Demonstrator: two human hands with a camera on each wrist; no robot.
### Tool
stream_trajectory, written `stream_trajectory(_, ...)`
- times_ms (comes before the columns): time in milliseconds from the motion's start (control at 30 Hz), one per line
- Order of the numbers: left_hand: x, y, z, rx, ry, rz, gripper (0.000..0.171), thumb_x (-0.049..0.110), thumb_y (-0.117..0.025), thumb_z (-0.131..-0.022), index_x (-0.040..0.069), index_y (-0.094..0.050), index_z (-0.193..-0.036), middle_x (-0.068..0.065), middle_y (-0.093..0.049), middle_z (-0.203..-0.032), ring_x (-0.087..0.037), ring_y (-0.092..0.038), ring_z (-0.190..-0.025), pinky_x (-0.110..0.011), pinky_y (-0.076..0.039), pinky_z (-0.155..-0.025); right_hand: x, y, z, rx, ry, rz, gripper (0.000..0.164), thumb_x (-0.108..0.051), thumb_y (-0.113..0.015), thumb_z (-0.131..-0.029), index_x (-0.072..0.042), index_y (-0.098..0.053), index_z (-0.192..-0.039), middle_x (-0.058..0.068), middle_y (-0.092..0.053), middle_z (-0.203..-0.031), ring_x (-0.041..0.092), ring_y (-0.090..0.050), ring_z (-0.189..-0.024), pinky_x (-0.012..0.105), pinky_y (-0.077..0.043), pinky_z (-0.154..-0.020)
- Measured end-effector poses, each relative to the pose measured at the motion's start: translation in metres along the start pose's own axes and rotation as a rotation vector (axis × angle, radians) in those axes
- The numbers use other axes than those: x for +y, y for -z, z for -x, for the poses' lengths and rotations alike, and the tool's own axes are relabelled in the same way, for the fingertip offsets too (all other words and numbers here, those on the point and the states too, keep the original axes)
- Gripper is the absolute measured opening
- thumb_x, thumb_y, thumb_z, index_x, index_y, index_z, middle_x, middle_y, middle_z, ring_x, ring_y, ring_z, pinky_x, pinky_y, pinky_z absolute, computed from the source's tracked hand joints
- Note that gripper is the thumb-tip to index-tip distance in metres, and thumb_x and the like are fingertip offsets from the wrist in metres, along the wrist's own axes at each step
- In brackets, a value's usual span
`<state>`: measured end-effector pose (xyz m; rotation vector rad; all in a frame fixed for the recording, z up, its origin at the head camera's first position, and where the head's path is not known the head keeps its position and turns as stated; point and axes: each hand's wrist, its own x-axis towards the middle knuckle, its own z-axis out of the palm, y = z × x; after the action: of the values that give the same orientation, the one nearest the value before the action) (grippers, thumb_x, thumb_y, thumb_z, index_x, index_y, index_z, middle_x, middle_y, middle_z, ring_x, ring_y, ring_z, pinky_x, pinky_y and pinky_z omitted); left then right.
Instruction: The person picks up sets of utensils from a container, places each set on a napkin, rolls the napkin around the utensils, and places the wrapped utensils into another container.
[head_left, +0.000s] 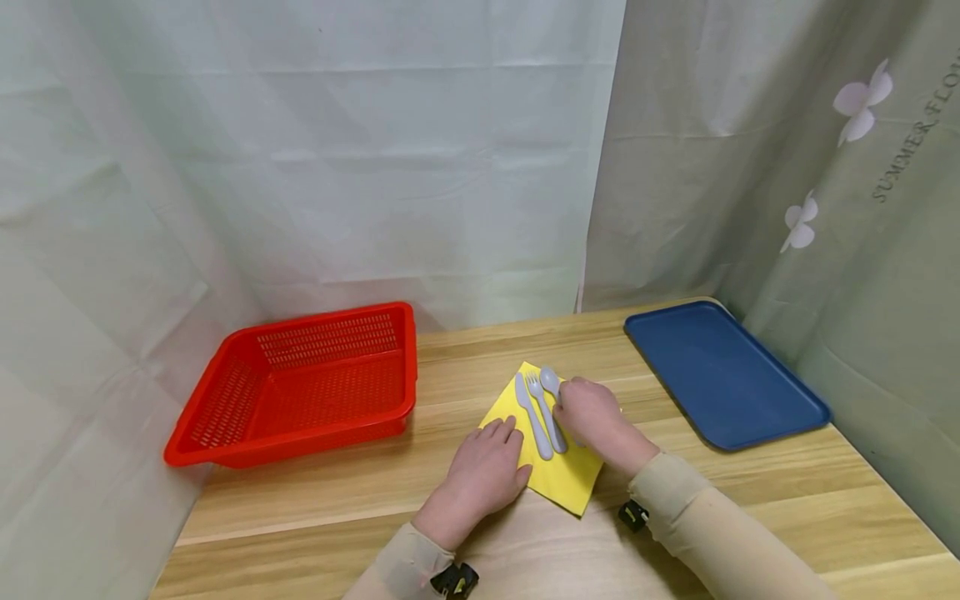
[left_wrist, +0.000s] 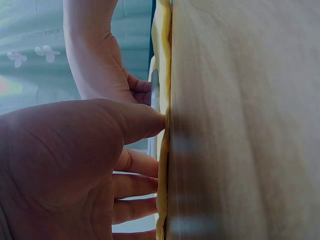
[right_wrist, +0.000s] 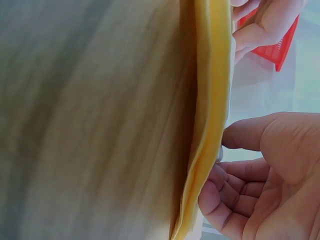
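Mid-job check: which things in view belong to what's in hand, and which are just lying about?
In hand:
yellow cloth, touched by the left hand
knife and fork, on the cloth
spoon, at the right hand

Seemingly just lying about:
red basket, untouched
blue tray, untouched

Basket (head_left: 322,433) by the table's (head_left: 300,517) far left corner; tray (head_left: 720,375) by its far right. Between them, nearer the front, napkin (head_left: 558,486); on it, left to right, knife (head_left: 532,416), fork (head_left: 547,412), spoon (head_left: 550,381).

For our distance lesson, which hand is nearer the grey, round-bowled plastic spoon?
Right: the right hand holds the spoon; the left hand rests on the folded yellow napkin, beyond the grey plastic knife and fork.
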<state>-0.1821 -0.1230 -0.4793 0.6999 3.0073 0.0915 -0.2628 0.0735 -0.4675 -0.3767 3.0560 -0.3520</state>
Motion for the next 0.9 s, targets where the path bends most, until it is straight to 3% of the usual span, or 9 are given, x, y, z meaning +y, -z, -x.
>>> stream_trajectory(333,0.0,0.0005,0.0002,-0.001,0.0,-0.001,0.059,0.043,-0.072,-0.107,0.002,-0.064,-0.149,-0.016,-0.057,-0.161,-0.034,-0.054,-0.149,-0.052,-0.045,-0.122,0.0008,-0.0016,-0.0028,0.002,0.02,0.0,0.019,-0.013,-0.073,-0.101,-0.004,-0.071,-0.084,0.007,-0.057,-0.078,0.022,-0.056,-0.068,0.039,-0.054,-0.067)
stream_trajectory(900,0.0008,0.0008,-0.0009,-0.007,0.003,0.003,0.059,0.043,-0.071,-0.107,0.002,-0.064,-0.149,-0.017,-0.056,-0.162,-0.034,-0.053,-0.149,-0.053,-0.045,-0.122,0.0042,0.0004,0.0009,0.055,0.076,-0.015,0.031,-0.013,-0.07,-0.102,-0.01,-0.064,-0.072,0.005,-0.055,-0.073,0.021,-0.053,-0.064,0.037,-0.052,-0.062)
